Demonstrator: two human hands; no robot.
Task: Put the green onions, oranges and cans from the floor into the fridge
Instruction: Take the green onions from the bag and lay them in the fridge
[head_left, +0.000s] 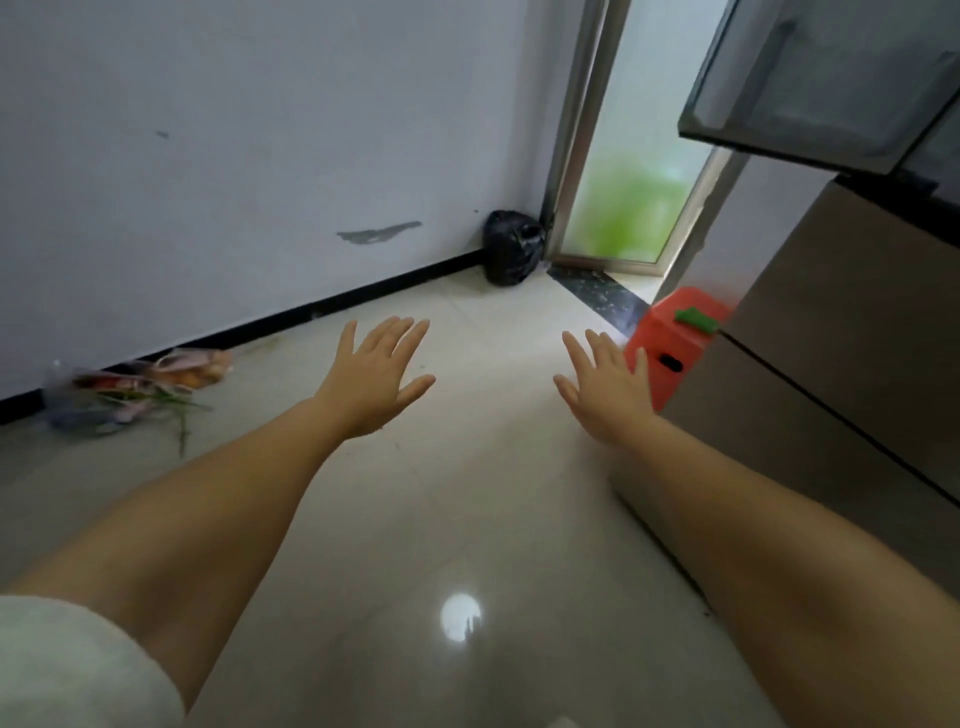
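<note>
Green onions (166, 402) lie on the floor (467, 493) at far left, hard against the wall's black baseboard (311, 312), in a blurred heap of bags; orange shapes, likely the oranges (195, 375), sit in a clear bag just behind them. Cans we cannot pick out in the blur. In the head view we hold both hands out over the tiles, palms down. Our left hand (376, 376) has fingers (395, 338) spread straight, gripping nothing; our right hand (605, 387) likewise, flat and empty. Both are well apart from the heap. Fridge (831, 364) stands at right, its upper door (831, 88) swung open overhead. Red stool (675, 343) sits beside the fridge, a green item (696, 318) on top. Black trash bag (513, 247) rests in the corner by the frosted glass door (634, 171).
</note>
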